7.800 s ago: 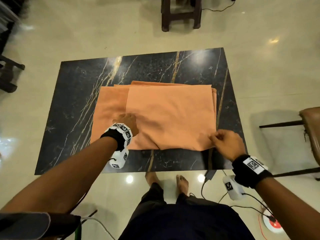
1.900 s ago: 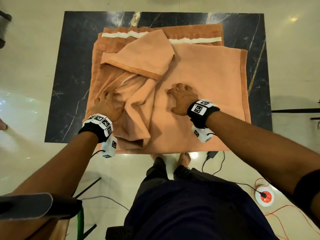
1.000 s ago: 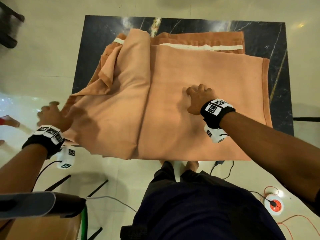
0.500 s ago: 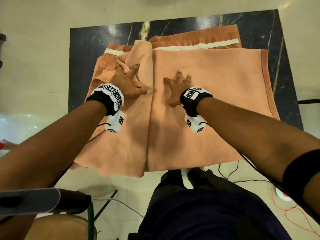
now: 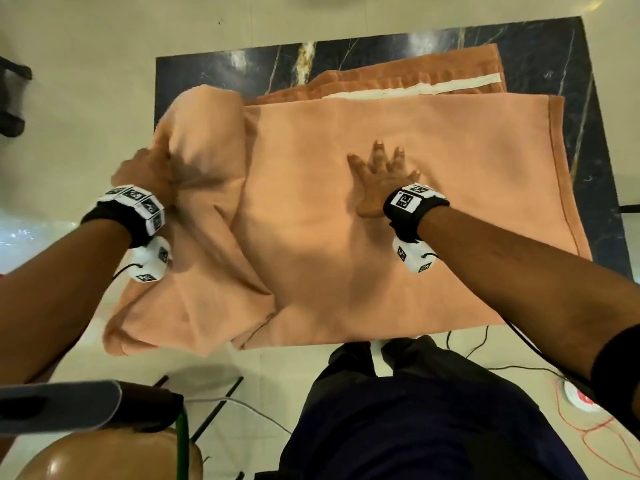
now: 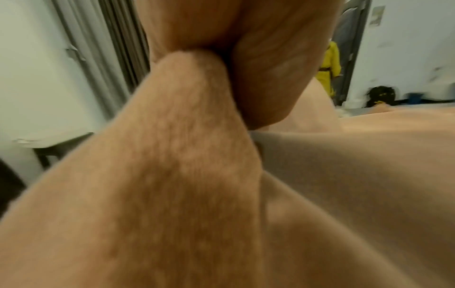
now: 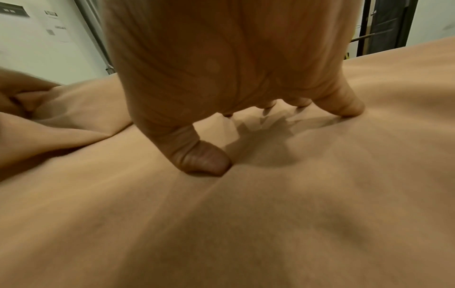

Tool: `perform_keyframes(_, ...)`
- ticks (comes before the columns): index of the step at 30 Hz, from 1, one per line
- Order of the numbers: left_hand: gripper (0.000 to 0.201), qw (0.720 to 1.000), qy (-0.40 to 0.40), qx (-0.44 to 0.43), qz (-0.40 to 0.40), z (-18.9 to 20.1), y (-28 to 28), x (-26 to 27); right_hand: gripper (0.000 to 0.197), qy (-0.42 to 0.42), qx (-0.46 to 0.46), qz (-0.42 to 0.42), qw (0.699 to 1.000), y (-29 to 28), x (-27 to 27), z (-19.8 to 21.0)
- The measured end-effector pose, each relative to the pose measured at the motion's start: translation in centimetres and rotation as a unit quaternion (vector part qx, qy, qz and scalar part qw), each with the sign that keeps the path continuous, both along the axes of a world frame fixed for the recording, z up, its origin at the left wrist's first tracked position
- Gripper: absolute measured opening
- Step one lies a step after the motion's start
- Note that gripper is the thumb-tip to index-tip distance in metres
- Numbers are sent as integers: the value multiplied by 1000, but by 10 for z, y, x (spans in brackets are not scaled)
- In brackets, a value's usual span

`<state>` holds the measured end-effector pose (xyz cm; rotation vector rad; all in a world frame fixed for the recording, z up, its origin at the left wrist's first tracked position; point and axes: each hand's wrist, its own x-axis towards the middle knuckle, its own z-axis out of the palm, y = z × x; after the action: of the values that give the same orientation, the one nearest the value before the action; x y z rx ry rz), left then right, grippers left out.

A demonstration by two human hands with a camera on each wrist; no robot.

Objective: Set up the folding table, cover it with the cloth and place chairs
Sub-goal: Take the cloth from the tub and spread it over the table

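- Cloth (image 5: 398,209) lies half-unfolded over the dark marble table (image 5: 540,64), covering the near right and bunched at the left edge.
- Right hand (image 5: 379,178) is spread flat, fingers straight, likely pinning the cloth so it won't slide.
- Left hand (image 5: 145,171) pinches a gathered fold, seemingly to draw that layer out leftward.
- Half a second ago the left hand lay flat on the cloth; now it grips at the table's left side.
- Chair seat (image 5: 114,455) waits near left.

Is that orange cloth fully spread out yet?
No, only partly: the cloth lies layered, its left part bunched in the left hand, with table corners bare.
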<state>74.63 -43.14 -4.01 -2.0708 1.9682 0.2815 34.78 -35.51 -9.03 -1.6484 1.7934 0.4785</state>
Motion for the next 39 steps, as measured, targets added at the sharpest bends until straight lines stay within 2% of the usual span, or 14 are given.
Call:
perform_keyframes(4,79,992,-20,-19,123,6,26,68,98,7,-10,5,1000,-8,-24,-2)
perform_keyframes(7,96,984,5,-32,174,2,44,76,96,25,-15,15,999,-18,-39,-6)
perform_keyframes(9,88,990,18,-36,134,-2,49,62,93,36,-22,17,999,-24,-47,-9)
perform_keyframes(12,82,998,62,20,18,-12,53,25,94,37,-16,14,999,-32,-53,-10)
perform_keyframes(16,84,984,103,100,-102,-21,52,-34,94,34,-18,6,999,-31,-51,-5)
perform_keyframes(19,91,973,94,156,-140,-31,51,-68,78,27,-40,0,999,-21,-46,4)
perform_keyframes(22,97,974,47,164,-151,-38,52,-81,47,17,-103,-8,994,0,-27,11)
perform_keyframes(23,96,975,33,161,-151,-39,51,-83,44,13,-108,-17,994,9,-20,11)
perform_keyframes(24,96,975,25,161,-150,-39,49,-86,49,8,-93,-27,995,18,-16,10)
perform_keyframes(26,96,975,21,164,-146,-39,45,-89,73,-1,-42,-40,998,35,-14,3)
perform_keyframes(28,94,974,18,173,-147,-37,40,-92,88,-9,-30,-46,998,43,-19,-3)
perform_keyframes(33,100,972,0,181,-151,-35,42,-98,100,-11,-27,-60,998,32,-19,-8)
perform_keyframes(39,106,970,4,191,-153,-31,55,-110,104,-3,-15,-21,1000,-14,-30,4)
